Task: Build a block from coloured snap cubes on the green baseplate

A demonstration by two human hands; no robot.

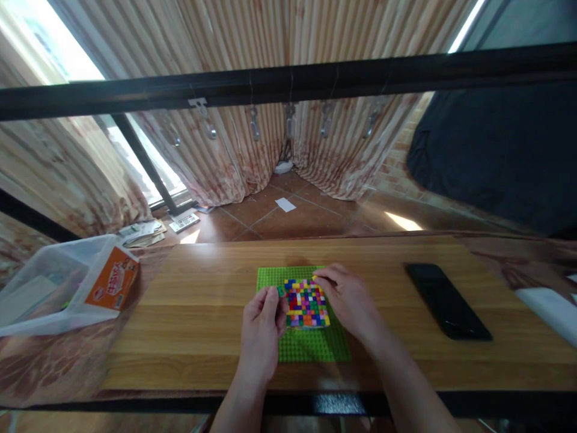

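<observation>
A lime-green studded baseplate [311,349] lies on the wooden table, and on it sits a block of many small coloured toy bricks [307,304]. My left hand [264,316] is at the block's left side, thumb and fingers closed on a dark green brick [280,291]. At the far right corner of the block, my right hand [346,294] pinches a small yellow brick [314,277] between thumb and forefinger. Whether that yellow brick touches the bricks below is too small to tell. The left fingertips partly hide the block's left edge.
A black phone [446,300] lies to the right on the wooden table [193,325]. Left of the table stands a clear plastic bin [49,288] with an orange label. A black bar [288,81] with hanging clips crosses above, before striped curtains [234,36].
</observation>
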